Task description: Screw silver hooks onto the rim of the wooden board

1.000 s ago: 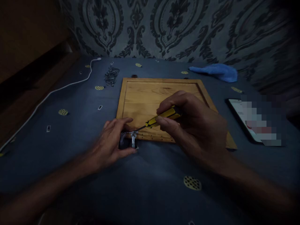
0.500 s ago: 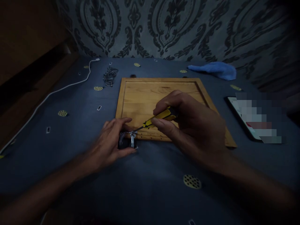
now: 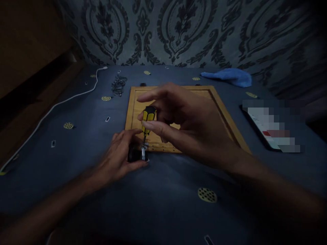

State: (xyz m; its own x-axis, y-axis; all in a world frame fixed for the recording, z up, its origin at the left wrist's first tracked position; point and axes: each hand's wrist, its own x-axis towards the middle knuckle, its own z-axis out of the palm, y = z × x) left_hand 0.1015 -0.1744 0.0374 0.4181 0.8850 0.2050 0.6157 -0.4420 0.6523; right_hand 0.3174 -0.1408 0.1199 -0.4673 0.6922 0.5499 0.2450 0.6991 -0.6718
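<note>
My right hand [image 3: 186, 126] pinches a yellow-and-black screwdriver [image 3: 147, 120] by its handle, held nearly upright. Its tip points down onto a small metal bracket [image 3: 144, 151]. The bracket sits on a small dark block [image 3: 134, 154] at the near left corner of a wooden board [image 3: 178, 98]. My left hand [image 3: 122, 154] is wrapped round that dark block and holds it against the blue cloth. A row of small holes runs along the board's near edge.
A pile of metal screws [image 3: 118, 84] lies left of the board's far corner. A white cable [image 3: 63, 102] runs along the left. A blue cloth [image 3: 227, 77] lies far right and a phone [image 3: 268, 127] at right. A patterned wall stands behind.
My right hand has swung the screwdriver from a low slant to nearly upright, moving left over the bracket. My left hand has stayed on the dark block.
</note>
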